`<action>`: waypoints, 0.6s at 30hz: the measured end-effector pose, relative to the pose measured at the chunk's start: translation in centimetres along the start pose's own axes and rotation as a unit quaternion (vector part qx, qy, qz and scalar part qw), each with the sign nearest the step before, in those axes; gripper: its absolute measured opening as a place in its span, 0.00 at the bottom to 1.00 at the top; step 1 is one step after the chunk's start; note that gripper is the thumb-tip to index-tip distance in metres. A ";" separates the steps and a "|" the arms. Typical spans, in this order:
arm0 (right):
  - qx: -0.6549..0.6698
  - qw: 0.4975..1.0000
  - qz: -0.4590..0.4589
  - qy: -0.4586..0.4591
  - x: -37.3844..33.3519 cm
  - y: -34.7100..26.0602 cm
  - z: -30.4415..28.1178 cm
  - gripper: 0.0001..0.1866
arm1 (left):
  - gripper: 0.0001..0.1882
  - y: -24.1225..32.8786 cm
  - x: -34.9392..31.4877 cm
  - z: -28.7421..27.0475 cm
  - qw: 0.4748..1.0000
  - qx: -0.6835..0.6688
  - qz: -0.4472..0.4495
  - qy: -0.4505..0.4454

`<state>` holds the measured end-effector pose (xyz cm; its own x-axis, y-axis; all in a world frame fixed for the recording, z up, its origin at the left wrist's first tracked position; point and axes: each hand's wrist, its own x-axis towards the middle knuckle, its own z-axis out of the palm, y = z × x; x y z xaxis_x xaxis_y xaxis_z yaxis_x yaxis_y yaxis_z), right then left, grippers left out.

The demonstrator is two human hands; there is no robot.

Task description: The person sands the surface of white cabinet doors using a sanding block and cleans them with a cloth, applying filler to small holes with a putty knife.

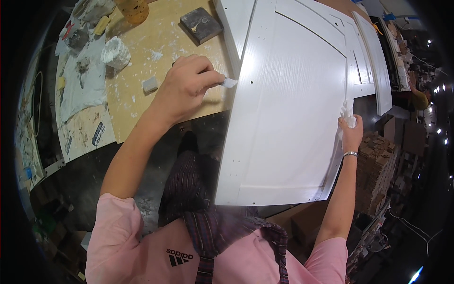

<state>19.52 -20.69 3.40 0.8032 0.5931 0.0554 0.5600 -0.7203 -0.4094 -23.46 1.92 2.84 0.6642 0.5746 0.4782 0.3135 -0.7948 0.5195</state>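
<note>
A white panelled door (288,113) lies tilted across the middle, with small dark holes along its edges. My left hand (189,85) is closed in a pinch on a small putty knife (229,83); its white-smeared tip is at the door's left edge, and the fingers hide most of the handle. Whether the tip touches the door I cannot tell. At the right edge, my right hand (352,135) is closed round a crumpled white rag (348,116) against the door's side. The rag partly covers that edge.
Under the door's far end stands a wooden table (142,90), spotted with white. On it are a dark square block (201,26), a small pale block (150,84), a white-crusted cup (115,53) and an orange container (133,10). Stacked brown pieces (376,165) stand at the right.
</note>
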 end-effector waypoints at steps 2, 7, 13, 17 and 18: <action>-0.008 1.000 0.000 0.001 0.0 0.1 0.0 0.26 | 0.12 0.5 0.1 -0.1 0.999 -0.051 0.014 -0.008; 0.003 1.000 0.001 0.001 0.1 -0.1 0.2 0.27 | 0.10 0.2 -0.4 -0.3 0.999 -0.032 -0.013 0.002; 0.004 1.000 0.008 0.001 -0.2 -0.4 -0.2 0.26 | 0.11 2.4 -3.3 -1.4 0.993 -0.100 -0.006 -0.065; 0.022 1.000 0.013 -0.002 -0.1 -0.7 0.1 0.26 | 0.12 2.1 -3.9 -1.3 0.995 -0.084 -0.022 -0.058; 0.014 1.000 0.008 -0.001 -0.1 -0.5 0.0 0.26 | 0.12 2.2 -3.8 -1.3 0.994 -0.085 -0.022 -0.058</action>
<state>19.20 -20.38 3.55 0.8115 0.5825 0.0477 0.5418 -0.7192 -0.4350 -26.16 -1.74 3.10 0.7289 0.5744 0.3726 0.2316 -0.7190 0.6553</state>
